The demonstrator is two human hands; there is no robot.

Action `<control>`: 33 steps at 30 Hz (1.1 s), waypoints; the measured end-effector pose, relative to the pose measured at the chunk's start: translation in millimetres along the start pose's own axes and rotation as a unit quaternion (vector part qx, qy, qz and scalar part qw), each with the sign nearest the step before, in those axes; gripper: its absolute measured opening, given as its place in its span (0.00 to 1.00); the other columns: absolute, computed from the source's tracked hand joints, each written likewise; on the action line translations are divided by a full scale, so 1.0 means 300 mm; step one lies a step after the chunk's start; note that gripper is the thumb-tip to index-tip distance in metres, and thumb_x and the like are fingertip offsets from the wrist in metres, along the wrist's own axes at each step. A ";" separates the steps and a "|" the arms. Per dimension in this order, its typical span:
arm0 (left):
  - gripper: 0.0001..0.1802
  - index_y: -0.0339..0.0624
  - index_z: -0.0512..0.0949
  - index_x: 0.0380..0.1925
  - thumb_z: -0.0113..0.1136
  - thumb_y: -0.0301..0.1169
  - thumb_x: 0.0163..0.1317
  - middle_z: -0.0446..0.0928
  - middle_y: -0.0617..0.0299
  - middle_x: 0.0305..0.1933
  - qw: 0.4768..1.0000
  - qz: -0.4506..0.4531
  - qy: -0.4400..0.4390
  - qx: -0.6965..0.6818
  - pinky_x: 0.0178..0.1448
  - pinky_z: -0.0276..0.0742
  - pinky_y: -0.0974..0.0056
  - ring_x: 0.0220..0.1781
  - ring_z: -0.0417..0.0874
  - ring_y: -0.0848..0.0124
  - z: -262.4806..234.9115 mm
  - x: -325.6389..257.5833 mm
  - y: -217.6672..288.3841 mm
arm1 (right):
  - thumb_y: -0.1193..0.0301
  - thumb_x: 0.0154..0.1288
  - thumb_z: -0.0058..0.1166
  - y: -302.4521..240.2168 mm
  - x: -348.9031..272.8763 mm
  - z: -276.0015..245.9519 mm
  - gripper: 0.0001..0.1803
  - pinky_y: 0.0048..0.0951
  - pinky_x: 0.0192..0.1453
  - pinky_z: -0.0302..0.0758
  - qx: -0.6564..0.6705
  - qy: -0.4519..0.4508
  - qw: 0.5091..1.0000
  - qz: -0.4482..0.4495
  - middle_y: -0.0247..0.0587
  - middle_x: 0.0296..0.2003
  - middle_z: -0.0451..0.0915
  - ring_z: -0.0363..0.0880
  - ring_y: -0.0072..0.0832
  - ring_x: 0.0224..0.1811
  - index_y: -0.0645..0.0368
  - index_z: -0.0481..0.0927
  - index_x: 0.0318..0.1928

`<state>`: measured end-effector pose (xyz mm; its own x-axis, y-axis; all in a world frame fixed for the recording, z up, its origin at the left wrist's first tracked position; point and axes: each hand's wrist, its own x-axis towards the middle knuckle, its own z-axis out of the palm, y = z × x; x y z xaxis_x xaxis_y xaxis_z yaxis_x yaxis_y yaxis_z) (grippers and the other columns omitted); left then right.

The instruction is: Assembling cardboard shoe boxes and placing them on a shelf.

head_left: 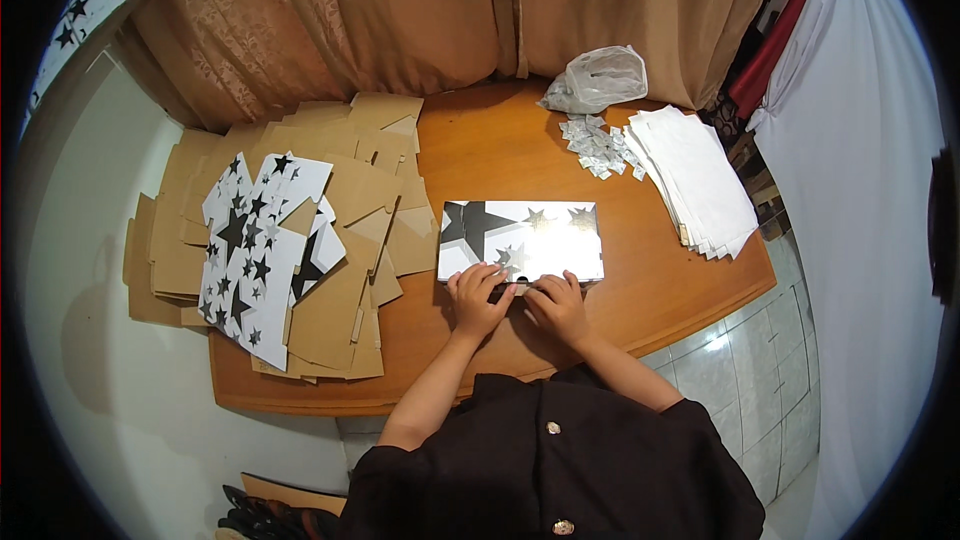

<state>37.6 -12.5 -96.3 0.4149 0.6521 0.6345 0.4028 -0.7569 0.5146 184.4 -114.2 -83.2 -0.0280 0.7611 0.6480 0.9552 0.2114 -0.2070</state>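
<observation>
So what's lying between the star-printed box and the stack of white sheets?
Nothing: in the head view, bare wooden table runs between the star-printed box and the stack of white sheets. The small silver packets lie farther back, nearer the curtain.

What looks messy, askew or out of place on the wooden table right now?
The fanned heap of flat brown cardboard blanks and star-printed sheets overhangs the wooden table at its left edge. Small silvery packets lie scattered beside the clear plastic bag.

Wooden table [500, 150] — box [520, 238], cardboard blanks [340, 240].

Single head view, looking steeply down, table [640, 300] close below
</observation>
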 end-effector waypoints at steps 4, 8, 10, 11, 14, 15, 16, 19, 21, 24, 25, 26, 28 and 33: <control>0.11 0.49 0.81 0.33 0.64 0.37 0.49 0.78 0.67 0.43 1.000 0.009 -0.004 0.001 0.59 0.53 0.57 0.52 0.74 0.66 -0.007 -0.006 -0.005 | 0.73 0.46 0.59 0.015 0.014 -0.008 0.13 0.42 0.49 0.65 0.035 0.005 0.999 0.024 0.33 0.36 0.75 0.75 0.29 0.40 0.52 0.78 0.36; 0.11 0.49 0.81 0.33 0.64 0.36 0.49 0.77 0.68 0.44 1.000 0.013 -0.011 0.001 0.59 0.53 0.58 0.52 0.73 0.66 -0.012 0.001 0.002 | 0.74 0.45 0.59 0.021 0.016 0.013 0.14 0.38 0.46 0.65 0.021 0.039 0.999 0.029 0.31 0.34 0.75 0.74 0.28 0.38 0.51 0.79 0.37; 0.10 0.49 0.81 0.33 0.63 0.36 0.49 0.77 0.68 0.44 1.000 0.013 -0.012 0.001 0.59 0.53 0.58 0.52 0.73 0.66 -0.013 -0.001 -0.001 | 0.74 0.45 0.59 0.024 0.015 0.012 0.15 0.38 0.46 0.65 0.014 0.030 0.999 0.022 0.31 0.34 0.75 0.74 0.27 0.38 0.51 0.79 0.37; 0.10 0.49 0.81 0.33 0.63 0.36 0.49 0.78 0.68 0.44 1.000 0.014 -0.013 0.000 0.59 0.53 0.58 0.52 0.73 0.66 -0.013 -0.001 -0.002 | 0.74 0.44 0.59 0.026 0.016 0.013 0.15 0.38 0.46 0.65 0.007 0.022 1.000 0.013 0.30 0.34 0.75 0.74 0.27 0.38 0.51 0.79 0.38; 0.10 0.49 0.81 0.33 0.63 0.36 0.49 0.78 0.68 0.43 1.000 0.014 -0.010 -0.002 0.59 0.54 0.59 0.52 0.73 0.66 -0.011 -0.005 -0.009 | 0.73 0.45 0.59 0.017 0.032 -0.007 0.14 0.38 0.45 0.64 0.006 0.012 1.000 -0.006 0.30 0.33 0.74 0.74 0.25 0.38 0.51 0.79 0.38; 0.10 0.49 0.81 0.33 0.63 0.36 0.49 0.78 0.68 0.43 1.000 0.013 -0.010 -0.002 0.59 0.54 0.59 0.52 0.73 0.66 -0.009 -0.004 -0.009 | 0.73 0.45 0.59 0.018 0.032 -0.007 0.14 0.38 0.45 0.64 0.006 0.012 1.000 -0.006 0.30 0.33 0.74 0.74 0.25 0.38 0.51 0.79 0.38; 0.10 0.49 0.81 0.33 0.64 0.35 0.49 0.78 0.68 0.43 1.000 0.013 -0.003 -0.002 0.58 0.54 0.59 0.52 0.74 0.67 -0.007 -0.004 -0.008 | 0.73 0.46 0.59 0.019 0.031 -0.007 0.14 0.37 0.45 0.64 0.003 0.011 1.000 -0.009 0.30 0.32 0.74 0.74 0.25 0.38 0.51 0.79 0.37; 0.08 0.49 0.81 0.30 0.64 0.34 0.48 0.78 0.68 0.41 1.000 0.010 0.010 0.000 0.57 0.55 0.59 0.50 0.74 0.67 0.005 0.000 -0.007 | 0.72 0.48 0.59 0.018 0.032 0.003 0.12 0.37 0.45 0.64 -0.003 0.015 1.000 -0.007 0.29 0.32 0.74 0.74 0.25 0.37 0.51 0.79 0.37; 0.08 0.49 0.81 0.29 0.64 0.34 0.47 0.78 0.68 0.41 1.000 0.006 0.018 0.001 0.56 0.56 0.59 0.50 0.75 0.67 0.012 0.002 -0.008 | 0.72 0.49 0.60 0.018 0.032 0.011 0.11 0.37 0.44 0.64 -0.007 0.019 1.000 -0.002 0.29 0.32 0.74 0.74 0.25 0.37 0.51 0.78 0.36; 0.08 0.49 0.81 0.28 0.65 0.34 0.46 0.78 0.68 0.39 1.000 -0.009 0.024 -0.007 0.56 0.56 0.59 0.49 0.75 0.68 0.015 0.006 -0.006 | 0.72 0.50 0.60 0.020 0.028 0.019 0.09 0.37 0.44 0.64 -0.001 0.027 1.000 0.011 0.29 0.31 0.75 0.74 0.24 0.37 0.51 0.78 0.35; 0.08 0.49 0.81 0.28 0.65 0.34 0.45 0.78 0.68 0.39 1.000 -0.010 0.023 -0.011 0.56 0.56 0.59 0.49 0.75 0.67 0.012 0.008 -0.003 | 0.72 0.50 0.60 0.019 0.025 0.020 0.10 0.38 0.44 0.64 0.008 0.028 0.999 0.020 0.28 0.31 0.75 0.74 0.24 0.37 0.51 0.78 0.35; 0.08 0.49 0.80 0.28 0.66 0.33 0.44 0.78 0.68 0.39 1.000 -0.011 0.021 -0.016 0.55 0.56 0.59 0.48 0.75 0.66 0.010 0.010 0.001 | 0.72 0.49 0.61 0.020 0.022 0.021 0.10 0.38 0.44 0.64 0.018 0.030 0.999 0.029 0.28 0.31 0.75 0.74 0.24 0.37 0.51 0.78 0.35; 0.09 0.49 0.80 0.28 0.66 0.33 0.44 0.78 0.68 0.39 1.000 -0.010 0.017 -0.014 0.55 0.56 0.58 0.49 0.75 0.66 0.005 0.010 0.003 | 0.72 0.49 0.61 0.021 0.021 0.020 0.10 0.38 0.44 0.65 0.013 0.032 0.999 0.018 0.28 0.31 0.75 0.74 0.24 0.37 0.51 0.79 0.35; 0.09 0.49 0.80 0.28 0.66 0.33 0.43 0.78 0.69 0.39 1.000 -0.006 0.012 -0.013 0.55 0.56 0.58 0.49 0.74 0.66 -0.001 0.013 0.008 | 0.72 0.49 0.62 0.018 0.031 0.003 0.10 0.38 0.45 0.65 0.000 0.027 1.000 -0.011 0.28 0.31 0.74 0.74 0.24 0.37 0.51 0.79 0.34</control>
<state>39.8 -11.9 -92.5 0.3907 0.6603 0.6414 0.3859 -0.7501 0.5371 188.9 -105.5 -78.9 -0.0338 0.7226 0.6904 0.9546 0.2279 -0.1917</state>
